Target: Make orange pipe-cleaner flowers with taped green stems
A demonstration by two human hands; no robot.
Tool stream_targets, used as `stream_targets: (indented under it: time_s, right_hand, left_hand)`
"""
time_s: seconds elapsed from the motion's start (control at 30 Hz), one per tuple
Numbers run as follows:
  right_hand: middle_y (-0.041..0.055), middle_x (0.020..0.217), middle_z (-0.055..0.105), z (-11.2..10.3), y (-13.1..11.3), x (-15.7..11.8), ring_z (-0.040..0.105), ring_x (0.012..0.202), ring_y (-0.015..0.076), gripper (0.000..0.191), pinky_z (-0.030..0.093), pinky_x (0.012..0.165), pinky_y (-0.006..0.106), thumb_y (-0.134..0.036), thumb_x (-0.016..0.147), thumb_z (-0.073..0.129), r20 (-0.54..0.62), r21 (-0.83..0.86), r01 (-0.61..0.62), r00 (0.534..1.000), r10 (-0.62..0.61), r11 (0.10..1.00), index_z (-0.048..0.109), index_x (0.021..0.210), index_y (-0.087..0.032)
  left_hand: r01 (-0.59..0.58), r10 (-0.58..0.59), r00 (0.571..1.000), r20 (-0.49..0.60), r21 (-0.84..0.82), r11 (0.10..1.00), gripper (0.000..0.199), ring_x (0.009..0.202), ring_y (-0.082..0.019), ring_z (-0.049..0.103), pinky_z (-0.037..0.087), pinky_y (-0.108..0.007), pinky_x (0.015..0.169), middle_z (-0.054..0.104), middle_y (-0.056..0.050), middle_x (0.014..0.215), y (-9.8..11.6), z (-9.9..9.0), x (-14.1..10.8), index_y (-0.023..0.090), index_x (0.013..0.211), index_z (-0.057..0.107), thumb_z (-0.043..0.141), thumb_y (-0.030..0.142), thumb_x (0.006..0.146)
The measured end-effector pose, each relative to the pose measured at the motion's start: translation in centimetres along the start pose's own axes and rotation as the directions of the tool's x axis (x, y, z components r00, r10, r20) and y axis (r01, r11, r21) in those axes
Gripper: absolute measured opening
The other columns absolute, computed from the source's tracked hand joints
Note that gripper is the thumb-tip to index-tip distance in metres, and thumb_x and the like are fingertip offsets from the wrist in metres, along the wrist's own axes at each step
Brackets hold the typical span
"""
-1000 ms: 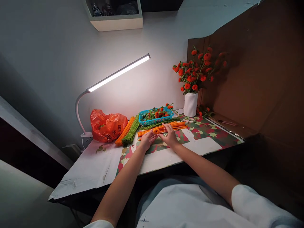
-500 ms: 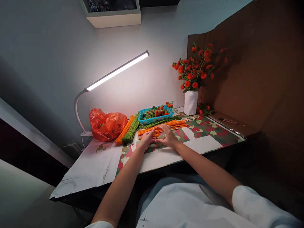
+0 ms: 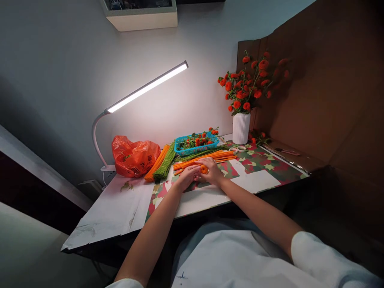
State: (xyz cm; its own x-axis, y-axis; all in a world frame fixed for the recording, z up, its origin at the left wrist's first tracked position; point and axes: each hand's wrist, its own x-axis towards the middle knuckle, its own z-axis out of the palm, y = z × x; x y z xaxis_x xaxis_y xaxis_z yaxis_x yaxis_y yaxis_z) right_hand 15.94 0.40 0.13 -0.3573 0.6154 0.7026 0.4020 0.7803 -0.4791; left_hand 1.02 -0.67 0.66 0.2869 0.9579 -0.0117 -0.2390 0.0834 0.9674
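A small round orange flower head [image 3: 204, 169], fuzzy and curled like a ring, is between my two hands above the front of the table. My right hand [image 3: 213, 173] curves around it with thumb and fingers closed on it. From the other side, my left hand [image 3: 188, 177] pinches at its left edge, the fingertips meeting those of my right hand and partly hidden. Just behind my hands lie loose orange fuzzy stems [image 3: 222, 156], with thin green stems [image 3: 207, 153] beyond them.
A blue basket [image 3: 183, 152] holds finished orange flowers on green stems. Left of it lie an orange bundle [image 3: 156, 166], a green bundle [image 3: 165, 166] and a red plastic bag [image 3: 135, 158]. Scissors [image 3: 240, 149] and a white flower vase [image 3: 241, 129] stand right. A lit lamp [image 3: 148, 88] hangs above.
The flower head has shifted right, from near my left fingertips into the curve of my right hand. My fingers have closed in around it. The view has tilted slightly.
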Motion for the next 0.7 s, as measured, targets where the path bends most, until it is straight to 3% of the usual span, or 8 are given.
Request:
stream_targets:
  time_s: [0.2,0.4,0.57,0.7]
  right_hand:
    - [0.0024,0.095,0.069,0.1,0.0,0.0,0.056,0.094,0.023,0.022,0.037,0.085,0.038,-0.018,0.066,0.072,-0.026,0.055,-0.005,1.0,0.007,0.998,0.069,0.087,-0.023]
    - [0.0025,0.093,0.07,0.0,-0.4,0.0,0.057,0.093,0.0211,0.004,0.036,0.086,0.037,-0.018,0.072,0.065,-0.063,0.123,0.063,0.996,-0.056,0.99,0.063,0.069,-0.021]
    - [0.004,0.091,0.07,0.1,-0.6,0.0,0.057,0.09,0.0203,0.018,0.036,0.084,0.037,-0.026,0.082,0.057,-0.048,0.081,0.126,0.991,-0.123,0.989,0.059,0.065,-0.02]
    - [0.0053,0.09,0.069,0.3,-0.4,0.1,0.057,0.09,0.0205,0.028,0.035,0.082,0.037,-0.034,0.09,0.049,-0.038,0.055,0.161,0.987,-0.159,0.985,0.065,0.074,-0.019]
  left_hand:
    - [0.019,-0.019,1.0,-0.002,0.106,0.994,0.036,0.046,-0.003,0.038,0.025,-0.018,0.044,0.05,0.003,0.059,0.1,0.0,-0.1,0.011,0.074,0.065,0.083,0.035,0.054]
    - [0.043,-0.045,0.998,0.054,0.033,0.999,0.037,0.048,-0.004,0.037,0.026,-0.019,0.046,0.045,0.005,0.054,0.6,0.9,-0.6,0.011,0.063,0.058,0.083,0.037,0.054]
    - [0.054,-0.053,0.997,0.057,-0.005,0.999,0.035,0.049,-0.005,0.038,0.029,-0.019,0.047,0.046,0.005,0.053,0.5,1.0,-0.6,0.012,0.062,0.056,0.081,0.034,0.055]
    - [0.038,-0.036,0.998,0.044,-0.051,0.998,0.027,0.053,-0.007,0.044,0.035,-0.02,0.051,0.051,0.004,0.059,0.2,0.7,-0.5,0.013,0.075,0.058,0.074,0.032,0.063]
